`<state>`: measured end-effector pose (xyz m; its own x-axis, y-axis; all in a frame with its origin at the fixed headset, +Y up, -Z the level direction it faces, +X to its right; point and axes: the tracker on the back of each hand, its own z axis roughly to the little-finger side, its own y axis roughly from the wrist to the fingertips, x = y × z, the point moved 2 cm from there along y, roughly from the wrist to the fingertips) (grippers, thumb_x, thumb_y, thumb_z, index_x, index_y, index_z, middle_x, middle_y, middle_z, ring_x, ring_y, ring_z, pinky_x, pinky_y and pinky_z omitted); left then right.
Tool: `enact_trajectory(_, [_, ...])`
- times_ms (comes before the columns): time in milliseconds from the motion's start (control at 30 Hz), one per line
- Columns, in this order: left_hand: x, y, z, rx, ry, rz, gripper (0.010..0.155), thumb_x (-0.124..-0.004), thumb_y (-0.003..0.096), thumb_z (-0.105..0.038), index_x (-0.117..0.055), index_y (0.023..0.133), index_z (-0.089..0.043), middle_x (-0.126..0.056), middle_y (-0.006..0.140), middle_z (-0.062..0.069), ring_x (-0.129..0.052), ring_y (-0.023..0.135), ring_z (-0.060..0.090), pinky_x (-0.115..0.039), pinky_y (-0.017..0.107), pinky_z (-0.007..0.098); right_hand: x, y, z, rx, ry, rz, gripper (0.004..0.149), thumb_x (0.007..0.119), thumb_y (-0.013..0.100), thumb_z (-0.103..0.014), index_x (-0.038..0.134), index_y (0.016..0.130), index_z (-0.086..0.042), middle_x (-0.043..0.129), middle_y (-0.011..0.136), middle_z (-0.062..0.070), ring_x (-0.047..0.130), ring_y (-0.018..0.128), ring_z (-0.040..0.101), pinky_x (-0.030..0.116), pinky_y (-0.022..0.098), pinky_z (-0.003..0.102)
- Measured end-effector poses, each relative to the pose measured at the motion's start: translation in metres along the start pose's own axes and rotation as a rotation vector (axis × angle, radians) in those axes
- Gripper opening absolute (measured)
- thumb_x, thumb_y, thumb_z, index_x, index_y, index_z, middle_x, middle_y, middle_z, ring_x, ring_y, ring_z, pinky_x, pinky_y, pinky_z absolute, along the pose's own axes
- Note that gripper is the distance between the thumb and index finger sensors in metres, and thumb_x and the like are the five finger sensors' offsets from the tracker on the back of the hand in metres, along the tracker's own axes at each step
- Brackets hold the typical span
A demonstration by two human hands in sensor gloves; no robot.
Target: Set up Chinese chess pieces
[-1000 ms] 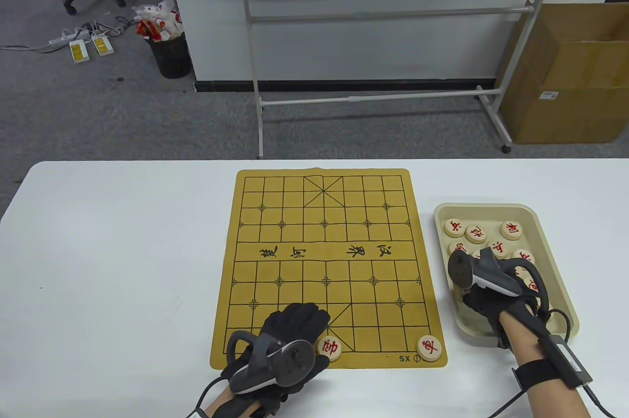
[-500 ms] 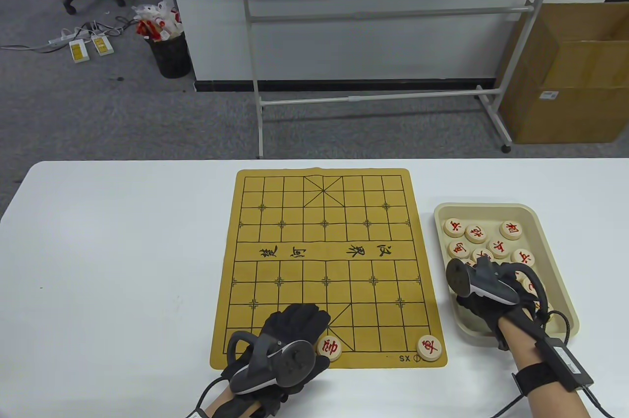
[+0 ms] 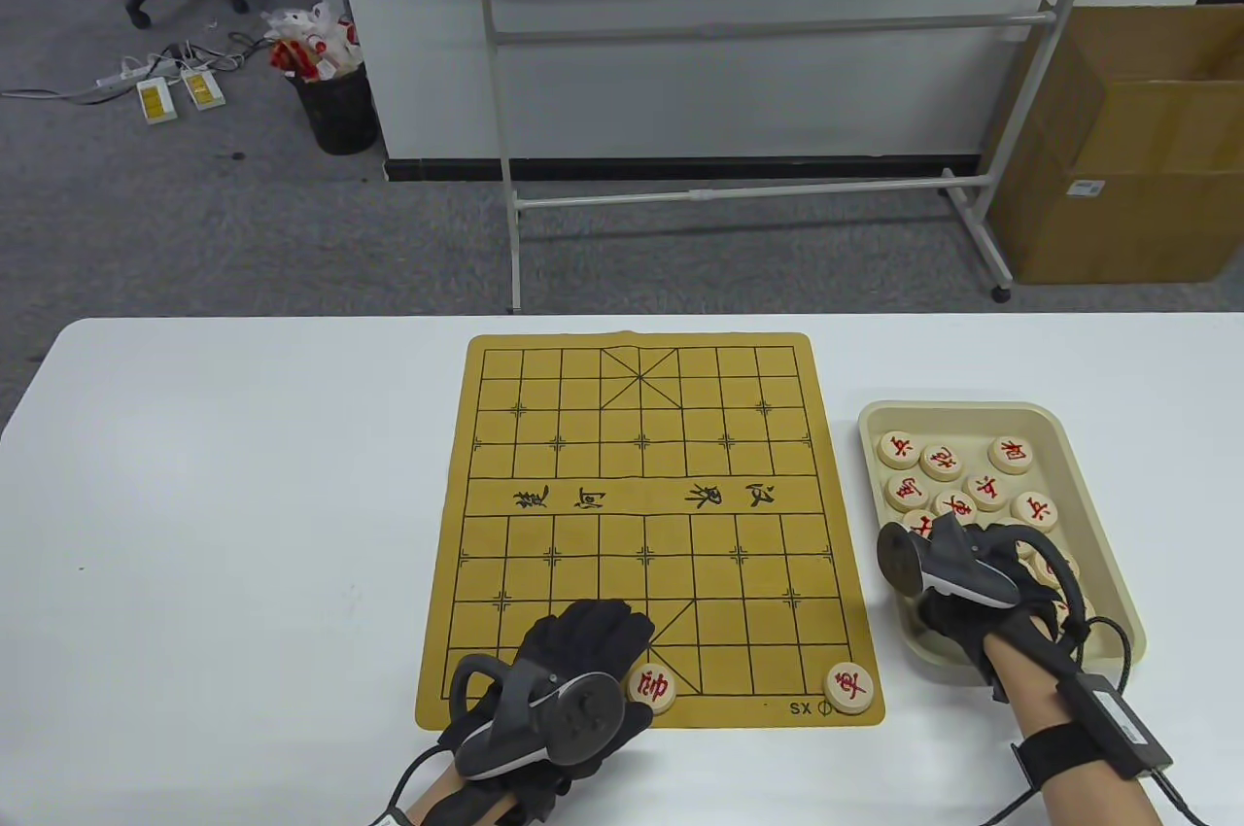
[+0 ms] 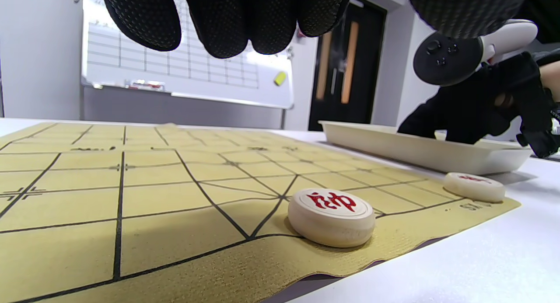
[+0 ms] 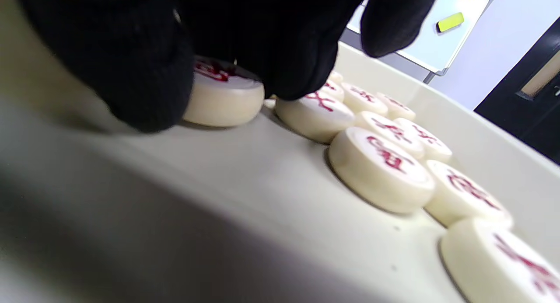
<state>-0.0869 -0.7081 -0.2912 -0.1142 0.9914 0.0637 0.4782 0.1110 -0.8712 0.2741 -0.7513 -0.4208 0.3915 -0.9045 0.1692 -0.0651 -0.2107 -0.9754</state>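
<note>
The yellow chess board (image 3: 641, 476) lies in the middle of the table. On its near edge sit a red general piece (image 3: 651, 687), also seen in the left wrist view (image 4: 331, 215), and a red chariot piece (image 3: 847, 687) at the right corner. My left hand (image 3: 591, 624) rests on the board just left of the general and holds nothing. My right hand (image 3: 948, 607) reaches into the beige tray (image 3: 1069, 437) of several red pieces. In the right wrist view my right hand (image 5: 218, 75) pinches one piece (image 5: 223, 104) between thumb and fingers, and the piece sits on the tray floor.
The tray stands just right of the board, with loose pieces (image 3: 1011, 455) toward its far end and right side. The white table (image 3: 243, 525) stretches bare to the left. A whiteboard stand (image 3: 739, 194) and a cardboard box (image 3: 1127, 155) are on the floor beyond the table.
My right hand has drawn back toward the tray's near end, uncovering more pieces behind it. My left hand and the two board pieces have not moved.
</note>
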Motion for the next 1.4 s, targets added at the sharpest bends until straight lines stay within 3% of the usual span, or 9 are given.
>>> enact_trajectory(267, [-0.001, 0.000, -0.001, -0.005, -0.003, -0.003, 0.081, -0.067, 0.0369, -0.061, -0.047, 0.108, -0.027, -0.056, 0.116, 0.005, -0.063, 0.108, 0.031, -0.062, 0.075, 0.058, -0.039, -0.026, 0.013, -0.009, 0.145, 0.147, 0.078, 0.093, 0.036, -0.045, 0.061, 0.104, -0.022, 0.075, 0.103, 0.009, 0.082, 0.085, 0.027, 0.057, 0.076, 0.059])
enact_trajectory(567, [-0.001, -0.001, -0.001, -0.006, -0.003, -0.012, 0.081, -0.067, 0.0369, -0.061, -0.047, 0.108, -0.027, -0.056, 0.116, 0.005, -0.063, 0.108, 0.031, -0.062, 0.075, 0.058, -0.073, -0.048, -0.025, -0.153, 0.136, 0.320, 0.080, 0.093, 0.035, -0.046, 0.059, 0.104, -0.021, 0.073, 0.103, 0.009, 0.081, 0.085, 0.027, 0.056, 0.077, 0.060])
enact_trajectory(967, [0.000, -0.001, -0.001, -0.006, -0.002, -0.011, 0.082, -0.067, 0.0369, -0.061, -0.047, 0.108, -0.027, -0.056, 0.116, 0.005, -0.063, 0.108, 0.032, -0.062, 0.075, 0.058, -0.078, -0.039, -0.085, -0.301, 0.073, 0.275, 0.080, 0.093, 0.035, -0.045, 0.060, 0.104, -0.023, 0.074, 0.104, 0.006, 0.082, 0.086, 0.025, 0.056, 0.077, 0.060])
enact_trajectory(1400, [0.000, -0.002, -0.001, -0.009, 0.001, -0.008, 0.082, -0.068, 0.0367, -0.061, -0.047, 0.108, -0.027, -0.056, 0.116, 0.005, -0.062, 0.108, 0.031, -0.062, 0.075, 0.058, -0.059, -0.020, -0.111, -0.337, 0.035, 0.192, 0.078, 0.093, 0.036, -0.044, 0.060, 0.104, -0.024, 0.075, 0.104, 0.005, 0.083, 0.087, 0.025, 0.057, 0.076, 0.060])
